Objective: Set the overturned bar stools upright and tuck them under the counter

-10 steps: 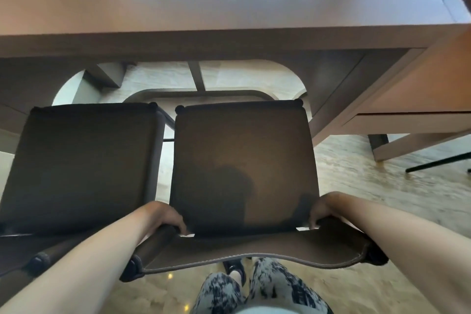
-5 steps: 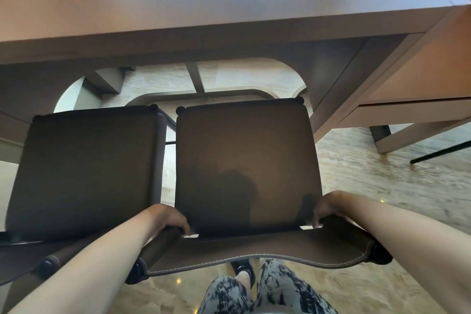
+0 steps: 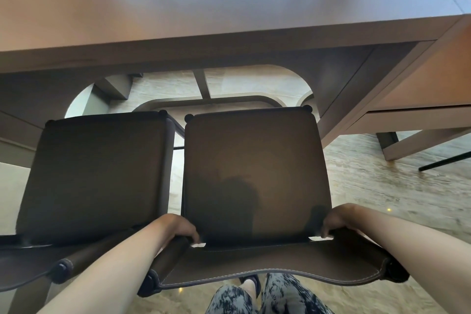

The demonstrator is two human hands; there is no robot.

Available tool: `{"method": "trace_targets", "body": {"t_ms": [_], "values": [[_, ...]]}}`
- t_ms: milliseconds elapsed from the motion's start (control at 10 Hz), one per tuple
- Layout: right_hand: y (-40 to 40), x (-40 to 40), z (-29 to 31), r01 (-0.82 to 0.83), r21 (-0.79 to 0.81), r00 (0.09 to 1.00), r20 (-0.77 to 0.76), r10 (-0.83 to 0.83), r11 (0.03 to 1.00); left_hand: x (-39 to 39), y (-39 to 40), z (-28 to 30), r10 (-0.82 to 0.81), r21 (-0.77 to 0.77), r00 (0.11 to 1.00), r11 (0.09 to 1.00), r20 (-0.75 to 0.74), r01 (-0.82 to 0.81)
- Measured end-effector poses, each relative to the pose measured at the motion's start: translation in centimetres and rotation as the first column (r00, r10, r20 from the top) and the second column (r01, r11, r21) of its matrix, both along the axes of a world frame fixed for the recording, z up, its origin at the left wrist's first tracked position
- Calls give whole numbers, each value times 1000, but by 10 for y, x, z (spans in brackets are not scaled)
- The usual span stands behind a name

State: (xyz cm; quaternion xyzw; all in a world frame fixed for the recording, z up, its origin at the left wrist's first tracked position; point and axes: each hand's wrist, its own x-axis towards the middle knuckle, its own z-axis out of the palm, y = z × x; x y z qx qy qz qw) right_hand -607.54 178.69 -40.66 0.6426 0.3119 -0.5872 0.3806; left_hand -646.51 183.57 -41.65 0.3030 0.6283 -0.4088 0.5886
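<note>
head view: the left hand (image 3: pixel 175 228) and right hand (image 3: pixel 340 218) each curl their fingers round the back rail of the right stool (image 3: pixel 252 176). it stands upright beside the left stool (image 3: pixel 96 173), front edges near the counter (image 3: pixel 229 41).

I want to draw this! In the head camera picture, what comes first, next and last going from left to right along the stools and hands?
left stool → left hand → right stool → right hand

Pale marbled floor (image 3: pixel 382 186); two dark stools (image 3: pixel 252 176) (image 3: pixel 96 173) upright, side by side.
</note>
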Motion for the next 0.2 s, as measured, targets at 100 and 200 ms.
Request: {"method": "trace_targets", "body": {"t_ms": [100,200], "values": [[3,1,10,27,-15,999,23,-26,1000,-2,7,2,21,69,1000,997,-22,-19],[18,1,18,-2,68,996,92,-4,998,-2,26,7,-93,296,995,950,-47,103]]}}
